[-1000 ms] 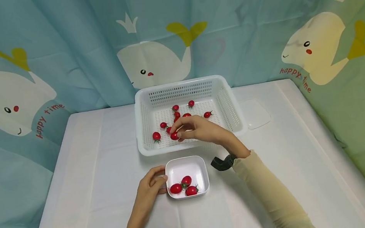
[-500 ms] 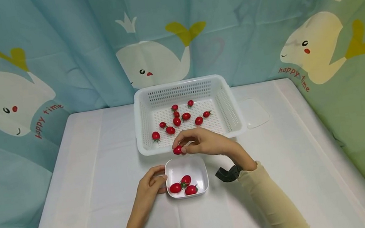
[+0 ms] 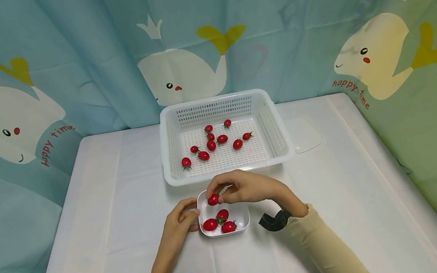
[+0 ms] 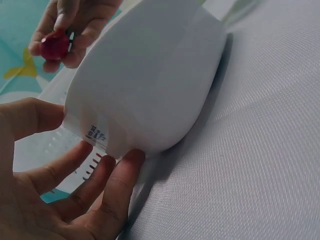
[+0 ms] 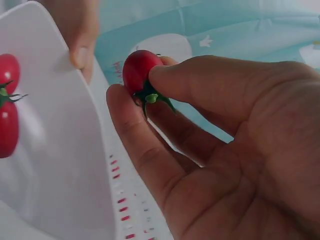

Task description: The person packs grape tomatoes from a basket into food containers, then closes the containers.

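Note:
My right hand pinches a red cherry tomato between thumb and fingers, over the far left part of a small white box. In the right wrist view, the green calyx of this tomato points toward the palm. Inside the box lie several cherry tomatoes, among them one at the left wall. My left hand holds the box by its left side. The left wrist view has its thumb at the rim and bent fingertips on the outer wall.
Beyond the box stands a white perforated basket with several cherry tomatoes spread over its bottom. A clear plastic lid lies to its right on the white-covered table. A whale-print curtain hangs behind.
My right hand has carried the pinched cherry tomato out of the basket, toward me and over the box. My left hand has stayed at the box's left side.

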